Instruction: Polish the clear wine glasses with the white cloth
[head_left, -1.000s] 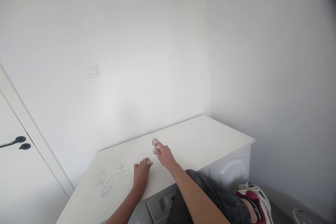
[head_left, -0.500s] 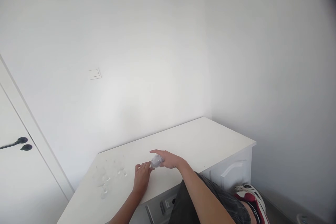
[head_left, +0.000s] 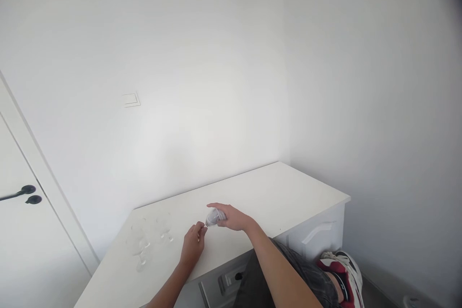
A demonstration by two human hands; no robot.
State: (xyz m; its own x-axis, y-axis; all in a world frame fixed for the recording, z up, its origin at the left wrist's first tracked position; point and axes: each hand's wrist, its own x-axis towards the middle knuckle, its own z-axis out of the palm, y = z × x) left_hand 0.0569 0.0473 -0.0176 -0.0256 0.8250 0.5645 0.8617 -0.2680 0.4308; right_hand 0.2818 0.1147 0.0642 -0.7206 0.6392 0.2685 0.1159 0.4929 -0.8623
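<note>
My right hand (head_left: 235, 217) wraps round the bowl of a clear stemmed glass (head_left: 213, 217), which is tilted so its narrow end points down and left. At that narrow end, my left hand (head_left: 193, 244) pinches with thumb and fingertips; the foot of the glass is hidden or too faint to make out. Both hands are over the front middle of the white cabinet top (head_left: 260, 192). Several more clear stemmed glasses (head_left: 142, 245) stand to the left of my left hand, their outlines faint against the white.
Behind the cabinet top rises a white wall with a light switch (head_left: 130, 99). A white door with a black handle (head_left: 28, 189) is at the far left. Drawer fronts (head_left: 319, 236) lie below the front edge, beside my leg and a red and white shoe (head_left: 341, 269).
My left hand has shifted slightly down and left, its fingers now pinched closer together. The glass tilts a little differently in my right hand. The view has moved slightly.
</note>
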